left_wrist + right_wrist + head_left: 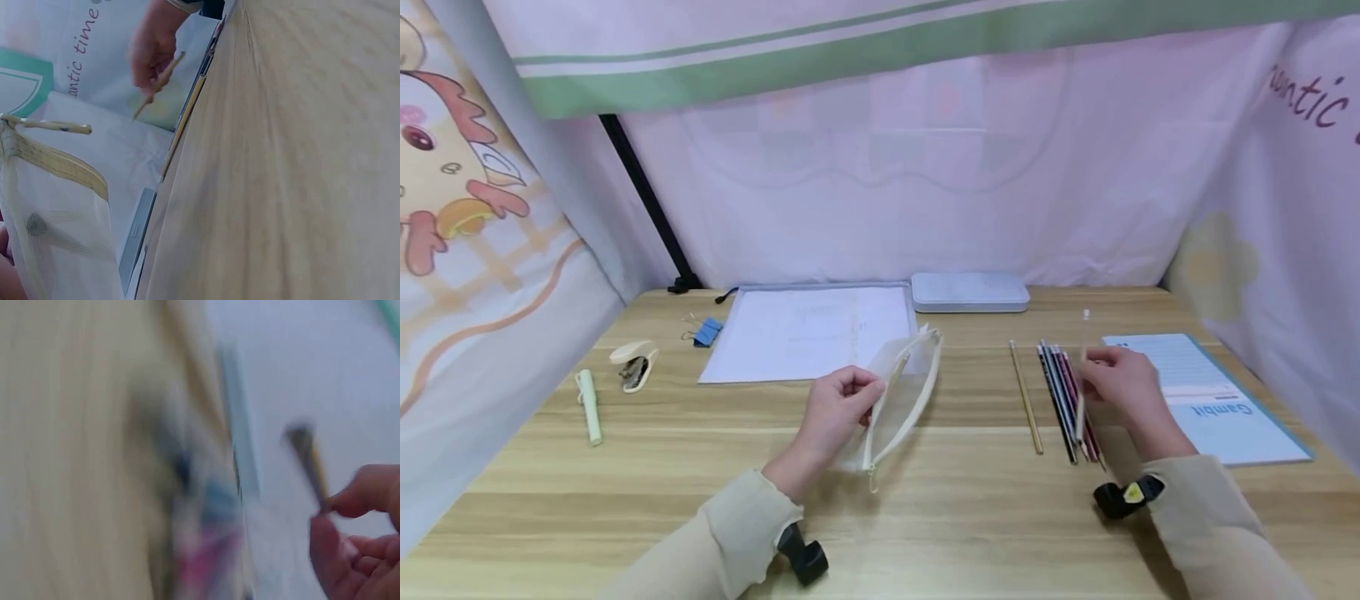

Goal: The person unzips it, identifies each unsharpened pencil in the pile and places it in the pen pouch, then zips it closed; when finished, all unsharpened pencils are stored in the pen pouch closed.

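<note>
At the far left a pale green pen (590, 408) lies apart, then a stapler (636, 367) and a blue binder clip (707, 332), set aside at the edge, perhaps to leave the middle free. A clear folder (790, 333) lies flat behind the hands. The left hand (835, 408) pinches the near-left side of the translucent pouch (898, 408) between thumb and fingers, above the table's middle; that edge grip seems to keep the zip mouth gaping. A slim case (970, 293) sits at the back, out of the hands' way. A gold pencil (1026, 398) lies just left of a pencil bundle (1057, 400), whose rough alignment probably makes picking from it easy. Above the bundle the right hand (1123, 385) pinches 1 held pencil (1080, 412) between thumb and fingertips, a light hold that leaves both ends exposed. A notepad (1221, 417) lies beyond, at the right
</note>
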`<state>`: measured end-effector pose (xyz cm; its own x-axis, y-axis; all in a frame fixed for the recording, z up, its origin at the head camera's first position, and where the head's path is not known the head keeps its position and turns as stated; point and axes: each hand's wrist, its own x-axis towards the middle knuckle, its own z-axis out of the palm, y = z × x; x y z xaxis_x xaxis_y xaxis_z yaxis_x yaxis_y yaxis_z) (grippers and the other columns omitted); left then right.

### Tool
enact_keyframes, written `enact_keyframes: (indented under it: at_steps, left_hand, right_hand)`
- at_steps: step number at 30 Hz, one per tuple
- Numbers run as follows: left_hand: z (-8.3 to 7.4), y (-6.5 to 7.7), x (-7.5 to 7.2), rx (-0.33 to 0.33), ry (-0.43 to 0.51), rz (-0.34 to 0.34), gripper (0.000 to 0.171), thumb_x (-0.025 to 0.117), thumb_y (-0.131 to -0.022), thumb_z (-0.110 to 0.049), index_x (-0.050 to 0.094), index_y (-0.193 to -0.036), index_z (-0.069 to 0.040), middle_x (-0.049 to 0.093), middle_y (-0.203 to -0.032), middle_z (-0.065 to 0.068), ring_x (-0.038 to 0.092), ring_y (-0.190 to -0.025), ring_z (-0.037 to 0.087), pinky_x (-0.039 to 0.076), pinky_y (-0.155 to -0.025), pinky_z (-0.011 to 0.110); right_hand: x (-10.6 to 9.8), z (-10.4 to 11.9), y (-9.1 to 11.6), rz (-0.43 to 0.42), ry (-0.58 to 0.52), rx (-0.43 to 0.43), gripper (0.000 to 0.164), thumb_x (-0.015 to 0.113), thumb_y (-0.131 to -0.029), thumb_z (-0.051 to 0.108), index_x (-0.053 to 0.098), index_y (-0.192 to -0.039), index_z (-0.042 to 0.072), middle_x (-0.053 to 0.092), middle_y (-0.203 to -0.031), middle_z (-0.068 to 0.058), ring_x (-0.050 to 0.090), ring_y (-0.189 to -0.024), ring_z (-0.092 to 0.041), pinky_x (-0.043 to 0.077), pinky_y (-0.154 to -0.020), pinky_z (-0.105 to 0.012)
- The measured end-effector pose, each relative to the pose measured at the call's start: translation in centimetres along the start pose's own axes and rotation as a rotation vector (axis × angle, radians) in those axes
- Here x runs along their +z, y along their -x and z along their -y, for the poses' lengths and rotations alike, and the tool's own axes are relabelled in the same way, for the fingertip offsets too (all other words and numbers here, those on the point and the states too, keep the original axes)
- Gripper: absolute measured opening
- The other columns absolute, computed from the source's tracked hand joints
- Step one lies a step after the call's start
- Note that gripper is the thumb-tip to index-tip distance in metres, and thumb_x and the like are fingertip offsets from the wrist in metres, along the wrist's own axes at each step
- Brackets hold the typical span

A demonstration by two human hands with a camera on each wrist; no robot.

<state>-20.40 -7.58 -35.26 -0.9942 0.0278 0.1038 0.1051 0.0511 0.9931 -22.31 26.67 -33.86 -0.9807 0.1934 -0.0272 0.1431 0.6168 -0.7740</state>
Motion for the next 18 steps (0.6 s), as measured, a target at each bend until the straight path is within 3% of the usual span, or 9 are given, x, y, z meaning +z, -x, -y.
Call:
enact_keyframes:
  at_steps: [2,5,8,13,18]
  left_hand:
    - [0.1,0.0,0.3,-0.003,0.009,0.002,0.013,0.065,-0.082,-0.003,0.063,-0.086,0.009,0.056,-0.062,-0.002,0.048,-0.050,0.009,0.044,-0.046,0.019]
    - [0.2,0.1,0.7,-0.008,0.015,0.007,0.014,0.065,-0.082,-0.003,0.062,-0.086,0.010,0.055,-0.061,-0.002,0.047,-0.050,0.009,0.044,-0.046,0.019]
    - [0.2,0.1,1.1,-0.012,0.017,0.011,0.015,0.064,-0.083,-0.004,0.061,-0.087,0.010,0.054,-0.061,-0.002,0.047,-0.049,0.008,0.043,-0.046,0.018]
    - [0.2,0.1,1.7,-0.012,0.013,0.004,0.015,0.063,-0.084,-0.005,0.061,-0.087,0.009,0.053,-0.061,-0.001,0.047,-0.050,0.008,0.042,-0.046,0.018]
    - [0.3,0.2,2.2,0.001,0.034,-0.012,0.014,0.062,-0.085,-0.004,0.060,-0.088,0.009,0.054,-0.063,0.000,0.049,-0.054,0.007,0.043,-0.047,0.018]
  right_hand:
    - [1.7,1.3,0.8,0.009,-0.279,0.017,0.045,0.052,-0.087,0.011,0.047,-0.126,-0.011,0.064,-0.087,-0.008,0.059,-0.066,-0.005,0.053,-0.062,-0.021]
    - [5.2,3.8,2.1,0.029,-0.648,0.063,0.037,0.050,-0.088,0.003,0.045,-0.123,-0.008,0.058,-0.076,0.006,0.055,-0.063,-0.001,0.052,-0.061,-0.017]
    - [9.1,6.3,3.3,0.016,-0.843,0.097,0.039,0.050,-0.085,-0.003,0.042,-0.123,-0.004,0.055,-0.073,0.004,0.055,-0.061,-0.004,0.052,-0.060,-0.018]
    - [13.8,8.9,4.5,0.024,-0.834,0.073,0.056,0.054,-0.079,-0.008,0.037,-0.132,0.000,0.056,-0.082,-0.010,0.059,-0.061,-0.011,0.054,-0.059,-0.022]
    - [15.9,9.9,5.9,0.080,-0.817,0.055,0.059,0.055,-0.078,-0.009,0.033,-0.132,-0.001,0.056,-0.077,-0.010,0.057,-0.056,-0.009,0.053,-0.054,-0.021]
